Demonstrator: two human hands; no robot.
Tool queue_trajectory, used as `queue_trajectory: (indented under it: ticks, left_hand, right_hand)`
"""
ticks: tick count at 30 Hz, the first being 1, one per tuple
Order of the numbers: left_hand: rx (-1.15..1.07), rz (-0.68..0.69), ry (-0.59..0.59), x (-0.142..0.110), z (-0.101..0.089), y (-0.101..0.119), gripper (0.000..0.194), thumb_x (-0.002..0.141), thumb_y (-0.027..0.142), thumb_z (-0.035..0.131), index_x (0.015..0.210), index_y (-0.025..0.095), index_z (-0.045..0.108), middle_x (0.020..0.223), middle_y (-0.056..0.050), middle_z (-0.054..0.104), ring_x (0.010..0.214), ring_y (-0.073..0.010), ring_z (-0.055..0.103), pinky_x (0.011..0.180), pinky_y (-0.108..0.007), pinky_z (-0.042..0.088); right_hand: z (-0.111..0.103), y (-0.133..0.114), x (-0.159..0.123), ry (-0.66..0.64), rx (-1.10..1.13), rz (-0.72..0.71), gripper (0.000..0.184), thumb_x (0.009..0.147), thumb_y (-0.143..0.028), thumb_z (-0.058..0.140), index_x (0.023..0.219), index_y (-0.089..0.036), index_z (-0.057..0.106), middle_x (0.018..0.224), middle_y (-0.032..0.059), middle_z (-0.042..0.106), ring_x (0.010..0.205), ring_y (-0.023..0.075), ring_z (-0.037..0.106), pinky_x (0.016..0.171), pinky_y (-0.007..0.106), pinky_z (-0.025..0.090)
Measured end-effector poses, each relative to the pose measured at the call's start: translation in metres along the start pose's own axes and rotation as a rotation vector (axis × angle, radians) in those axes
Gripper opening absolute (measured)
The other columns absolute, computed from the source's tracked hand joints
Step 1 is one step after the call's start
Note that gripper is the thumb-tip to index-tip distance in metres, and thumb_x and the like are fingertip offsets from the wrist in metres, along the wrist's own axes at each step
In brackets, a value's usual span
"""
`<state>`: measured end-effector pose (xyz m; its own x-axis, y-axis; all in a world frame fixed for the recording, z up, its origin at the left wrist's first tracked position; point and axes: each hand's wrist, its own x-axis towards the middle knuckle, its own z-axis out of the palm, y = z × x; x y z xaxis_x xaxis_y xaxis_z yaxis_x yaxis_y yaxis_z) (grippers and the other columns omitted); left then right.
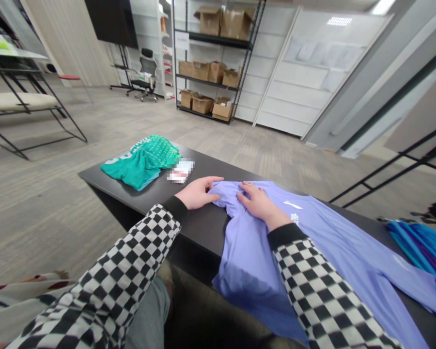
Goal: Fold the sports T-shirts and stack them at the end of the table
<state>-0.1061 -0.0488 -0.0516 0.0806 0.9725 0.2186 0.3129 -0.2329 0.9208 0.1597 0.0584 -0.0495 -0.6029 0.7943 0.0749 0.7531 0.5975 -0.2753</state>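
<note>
My left hand point(198, 192) lies on the black table point(207, 228), its fingertips touching the edge of a lavender T-shirt point(247, 252). My right hand point(257, 202) rests on the wrinkled shirt with its fingers apart, close to a white chest logo point(292, 206). Both sleeves are black-and-white checkered. Further left lies a folded teal garment point(141, 162) printed with a pattern. Beside it is a small white packet point(180, 171), pixelated and unreadable. A blue and teal garment point(421, 257) lies at the table's right end, beyond the shirt.
The table's near edge runs below my forearms, with a grey trouser leg point(148, 310) beneath it. A black metal-framed bench point(22, 102) stands at far left. Shelves of cardboard boxes point(212, 63) and an office chair point(145, 80) stand at the back, on a grey carpet.
</note>
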Motion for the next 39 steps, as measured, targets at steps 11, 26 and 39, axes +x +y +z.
queue_trajectory:
  ticks: [11, 26, 39]
  left_hand:
    - [0.159, 0.028, 0.137, -0.004, 0.001, 0.0, 0.044, 0.088, 0.022, 0.079, 0.131, 0.02, 0.086, 0.124, -0.01, 0.085, 0.112, -0.0273, 0.081, 0.109, -0.042, 0.063]
    - [0.415, -0.112, 0.293, -0.008, 0.004, 0.002, 0.027, 0.099, 0.037, 0.071, 0.113, 0.022, 0.088, 0.067, -0.003, 0.07, 0.068, -0.0252, 0.067, 0.074, -0.037, 0.053]
    - [0.657, -0.137, 0.279, -0.017, 0.019, 0.017, 0.035, 0.098, 0.056, 0.077, 0.116, 0.028, 0.085, 0.104, -0.01, 0.081, 0.107, -0.0366, 0.072, 0.1, -0.047, 0.047]
  right_hand:
    - [0.003, 0.004, 0.001, 0.006, 0.012, -0.002, 0.056, 0.116, -0.045, 0.054, 0.167, -0.022, 0.06, 0.18, 0.0181, 0.048, 0.172, 0.0341, 0.037, 0.14, 0.067, 0.022]
    - [0.004, 0.007, 0.0, 0.009, 0.024, -0.02, 0.056, 0.116, -0.044, 0.054, 0.166, -0.021, 0.061, 0.179, 0.0193, 0.049, 0.171, 0.0345, 0.039, 0.139, 0.068, 0.023]
    - [0.002, 0.005, -0.001, 0.004, 0.022, -0.022, 0.055, 0.115, -0.043, 0.054, 0.166, -0.023, 0.061, 0.179, 0.0175, 0.049, 0.171, 0.0345, 0.038, 0.139, 0.07, 0.022]
